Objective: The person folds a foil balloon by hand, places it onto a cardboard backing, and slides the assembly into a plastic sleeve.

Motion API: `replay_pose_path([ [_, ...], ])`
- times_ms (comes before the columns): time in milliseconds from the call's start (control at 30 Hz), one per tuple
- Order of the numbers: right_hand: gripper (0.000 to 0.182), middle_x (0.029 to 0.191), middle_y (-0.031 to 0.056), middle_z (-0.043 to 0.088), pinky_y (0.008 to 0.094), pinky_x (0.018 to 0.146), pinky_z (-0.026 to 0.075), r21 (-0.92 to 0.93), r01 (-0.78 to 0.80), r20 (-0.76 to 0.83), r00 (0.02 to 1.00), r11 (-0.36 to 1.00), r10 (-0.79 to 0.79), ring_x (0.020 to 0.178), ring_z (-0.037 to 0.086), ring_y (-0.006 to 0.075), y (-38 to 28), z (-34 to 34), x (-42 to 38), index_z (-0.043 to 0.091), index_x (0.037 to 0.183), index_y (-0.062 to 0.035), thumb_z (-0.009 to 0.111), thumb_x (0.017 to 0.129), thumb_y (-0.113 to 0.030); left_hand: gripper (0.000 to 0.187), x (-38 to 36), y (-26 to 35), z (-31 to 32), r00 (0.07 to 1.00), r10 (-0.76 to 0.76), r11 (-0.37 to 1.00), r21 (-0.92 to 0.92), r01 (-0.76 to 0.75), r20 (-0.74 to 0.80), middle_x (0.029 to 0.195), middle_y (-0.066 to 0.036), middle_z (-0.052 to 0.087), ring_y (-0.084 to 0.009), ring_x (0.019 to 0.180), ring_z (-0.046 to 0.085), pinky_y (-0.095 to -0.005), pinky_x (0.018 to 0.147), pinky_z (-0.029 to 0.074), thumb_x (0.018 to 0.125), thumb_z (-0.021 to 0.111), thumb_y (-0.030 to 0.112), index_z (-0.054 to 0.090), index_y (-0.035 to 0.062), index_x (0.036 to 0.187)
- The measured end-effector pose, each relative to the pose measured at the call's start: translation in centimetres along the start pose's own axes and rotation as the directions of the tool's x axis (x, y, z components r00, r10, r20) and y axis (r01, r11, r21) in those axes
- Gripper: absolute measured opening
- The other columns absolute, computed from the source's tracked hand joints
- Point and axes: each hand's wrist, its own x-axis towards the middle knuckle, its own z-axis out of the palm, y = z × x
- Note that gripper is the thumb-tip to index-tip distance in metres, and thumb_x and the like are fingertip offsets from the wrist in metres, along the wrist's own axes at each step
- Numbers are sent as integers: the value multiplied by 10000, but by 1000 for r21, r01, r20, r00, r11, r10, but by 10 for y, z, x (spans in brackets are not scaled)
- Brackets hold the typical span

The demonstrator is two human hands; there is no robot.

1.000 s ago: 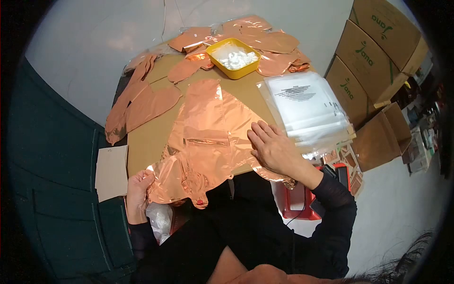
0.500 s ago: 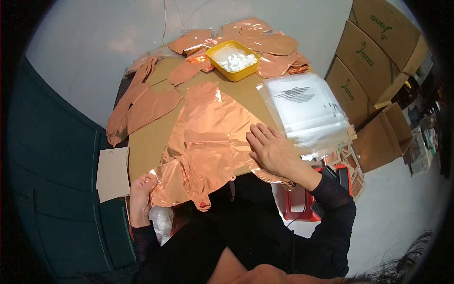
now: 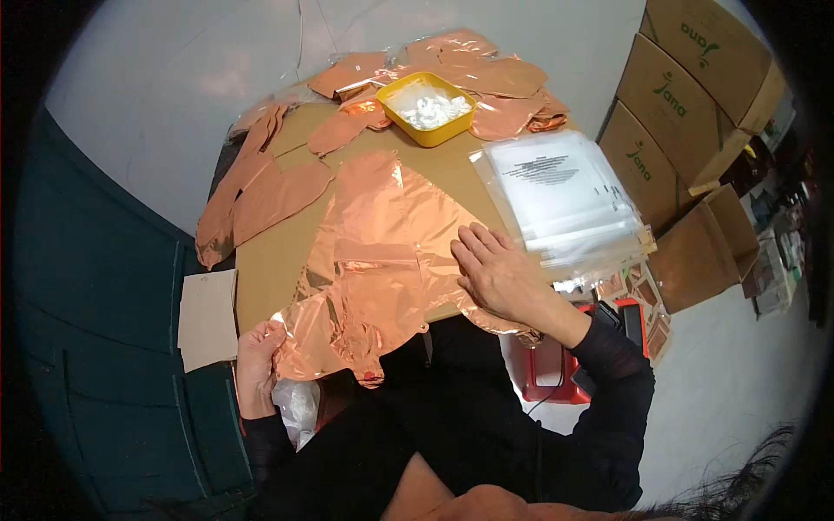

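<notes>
A flat copper-coloured foil balloon [image 3: 378, 252] lies across the near part of the cardboard-topped table [image 3: 269, 269], its lower edge hanging over toward my lap. My left hand [image 3: 259, 356] pinches the balloon's lower left corner between thumb and fingers. On the balloon's right side my right hand [image 3: 499, 269] rests flat, palm down, fingers stretched out. Creases run through the foil near its lower middle, where a small tab with a red mark sticks out.
More copper foil balloons [image 3: 282, 200] lie along the left and back edges. A yellow tub [image 3: 430, 135] holds white material. Clear plastic bags [image 3: 556, 191] are stacked at right. Cardboard boxes [image 3: 678, 95] stand beyond, and a red-framed object [image 3: 556, 386] sits below the table's right side.
Almost nothing differs. The view has shifted very slightly; both hands keep their places on the foil balloon.
</notes>
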Motion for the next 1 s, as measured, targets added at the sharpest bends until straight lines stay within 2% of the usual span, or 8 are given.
replay_pose_path([
  [167, 477, 1251, 219, 542, 443, 1016, 367, 0, 1, -13, 1000, 1000, -1, 1214, 477, 359, 0, 2, -1, 528, 1207, 44, 629, 850, -255, 66, 5, 0, -3, 1000, 17, 1000, 9, -17, 9, 731, -30, 640, -82, 573, 580, -204, 538, 476, 883, 661, 69, 626, 16, 866],
  [267, 489, 1289, 234, 506, 464, 1021, 386, 41, -17, 4, 1000, 999, 17, 1227, 472, 388, 0, 2, -1, 489, 1222, 50, 656, 839, -205, 62, 7, -2, -6, 1000, 20, 1000, 12, -20, -2, 731, -30, 642, -81, 575, 580, -204, 539, 476, 882, 659, 63, 626, 14, 862],
  [367, 474, 1252, 218, 540, 442, 1016, 370, 0, -5, -7, 1000, 1000, 5, 1208, 481, 356, 0, 2, -1, 528, 1205, 44, 630, 849, -252, 58, 5, 1, -6, 1000, 15, 1000, 21, -15, 12, 731, -33, 642, -82, 585, 583, -206, 549, 481, 883, 654, 57, 625, 13, 860],
  [667, 491, 1248, 220, 539, 436, 1011, 373, 2, -2, -13, 1000, 1000, 2, 1200, 483, 356, 1, 3, 0, 519, 1208, 46, 641, 839, -253, 33, -3, 9, -1, 1000, -3, 997, 73, 1, 19, 801, -44, 656, -89, 651, 611, -225, 614, 510, 878, 640, 34, 626, 10, 895],
  [767, 479, 1295, 237, 503, 466, 1027, 380, 46, -30, 27, 999, 998, 29, 1232, 467, 390, 0, -2, 3, 484, 1224, 53, 640, 855, -210, 43, -1, 5, -6, 1000, -10, 997, 73, 8, 26, 816, -42, 655, -88, 658, 609, -225, 617, 508, 877, 639, 34, 626, 6, 907],
  [867, 484, 1252, 227, 539, 437, 1015, 372, -5, -15, -12, 1000, 1000, 15, 1206, 484, 360, 2, 4, 4, 518, 1206, 52, 632, 849, -255, 43, 0, 5, -7, 999, -4, 997, 76, 2, 33, 809, -37, 652, -86, 657, 605, -224, 616, 505, 876, 638, 34, 625, 5, 906],
  [1000, 477, 1257, 233, 539, 441, 1019, 371, -4, -20, -5, 1000, 1000, 20, 1215, 483, 360, 2, 3, 7, 521, 1205, 55, 625, 858, -256, 32, 0, 8, -4, 1000, 9, 995, 94, -12, 26, 791, -29, 646, -81, 641, 599, -222, 605, 499, 878, 635, 32, 623, 8, 896],
])
